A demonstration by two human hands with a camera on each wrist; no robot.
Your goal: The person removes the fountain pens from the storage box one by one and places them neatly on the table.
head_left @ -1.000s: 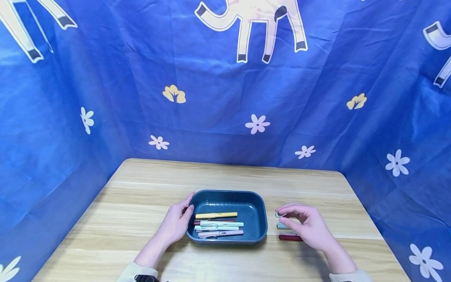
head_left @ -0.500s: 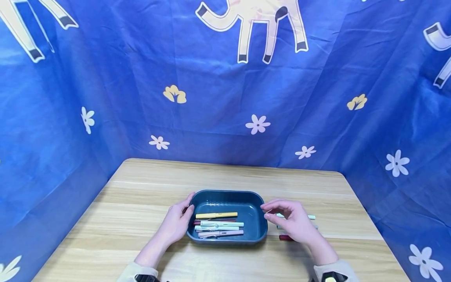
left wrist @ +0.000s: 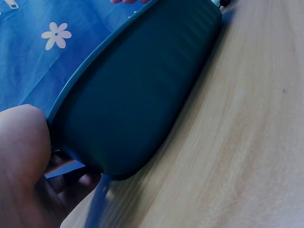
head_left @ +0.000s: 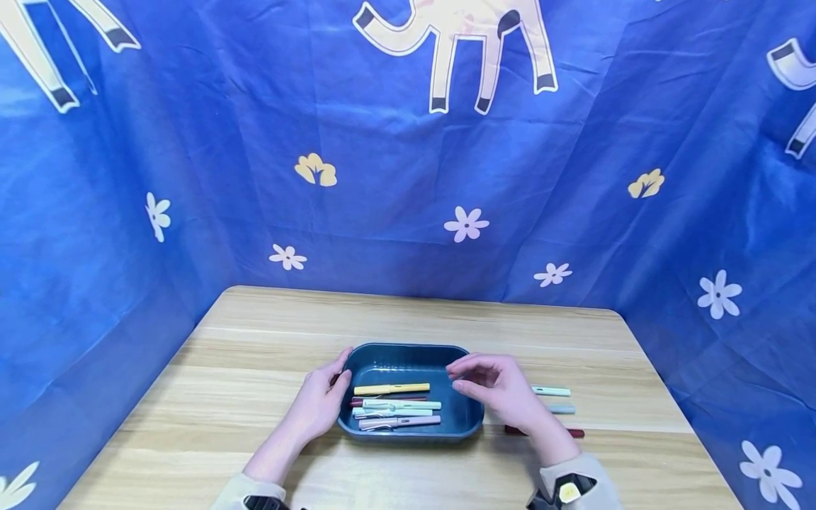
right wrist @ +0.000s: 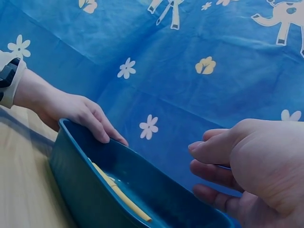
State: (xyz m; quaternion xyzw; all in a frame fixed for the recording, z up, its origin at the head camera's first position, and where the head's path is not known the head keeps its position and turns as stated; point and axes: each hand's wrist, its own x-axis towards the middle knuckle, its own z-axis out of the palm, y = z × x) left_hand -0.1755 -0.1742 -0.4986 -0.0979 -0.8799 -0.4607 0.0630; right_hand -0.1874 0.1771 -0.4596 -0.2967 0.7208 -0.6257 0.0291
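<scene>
A dark teal rectangular tray point(head_left: 408, 353) stands on the table with several pens inside. They include a yellow pen point(head_left: 392, 389), a lilac pen point(head_left: 400, 423), pale mint ones and a dark red one partly covered. My left hand point(head_left: 321, 400) grips the tray's left end at the rim; its fingers reach around the outer wall in the left wrist view. Over the tray's right end hovers my right hand point(head_left: 494, 386), its fingers loosely bent. Thumb and fingers are apart in the right wrist view, with nothing seen between them.
Right of the tray lie a mint pen point(head_left: 552, 391), a light blue pen point(head_left: 561, 409) and a dark red pen point(head_left: 569, 433), partly hidden by my right hand and wrist. A blue patterned cloth point(head_left: 395, 262) surrounds the wooden table point(head_left: 306, 322) at back and sides.
My right hand has moved left from the pens on the table to above the tray's right end, uncovering more of those pens. The left hand and the tray have stayed put.
</scene>
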